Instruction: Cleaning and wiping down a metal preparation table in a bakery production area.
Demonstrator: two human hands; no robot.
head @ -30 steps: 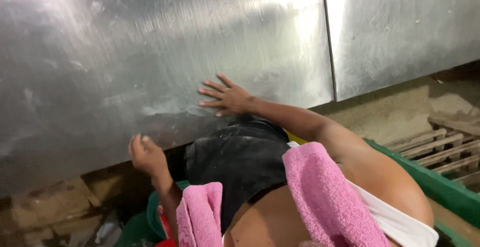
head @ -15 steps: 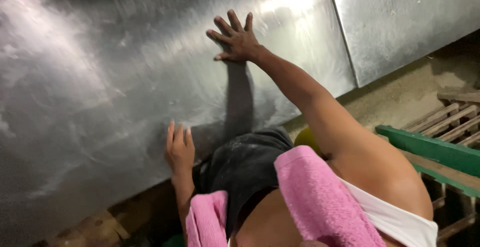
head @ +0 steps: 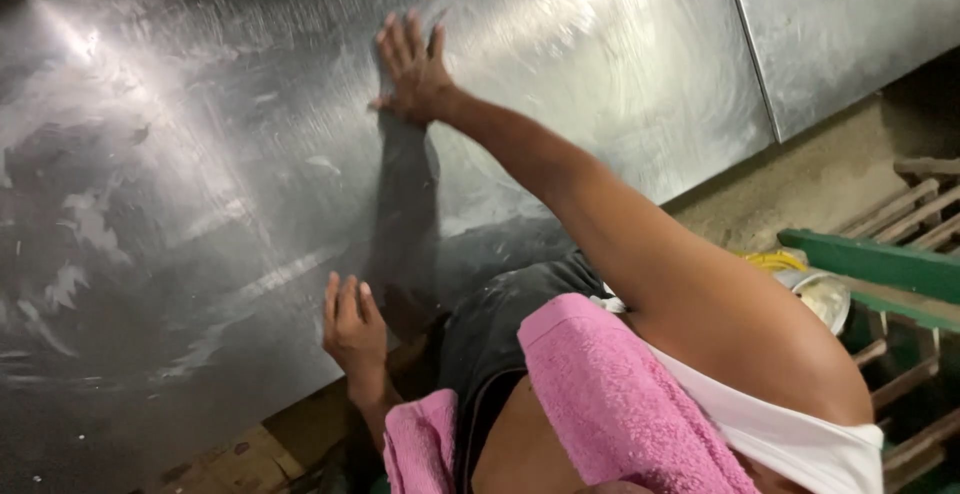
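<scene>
The right hand [head: 412,69] lies flat and open, fingers spread, high on the large scuffed steel sheet [head: 200,154], arm stretched far. The left hand [head: 350,329], also open and holding nothing, presses the sheet's near lower edge. A pink towel [head: 610,404] drapes the shoulder.

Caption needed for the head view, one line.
Both hands pressed flat on a shiny metal sheet: right hand high, left hand low, pink towel over the shoulders.
</scene>
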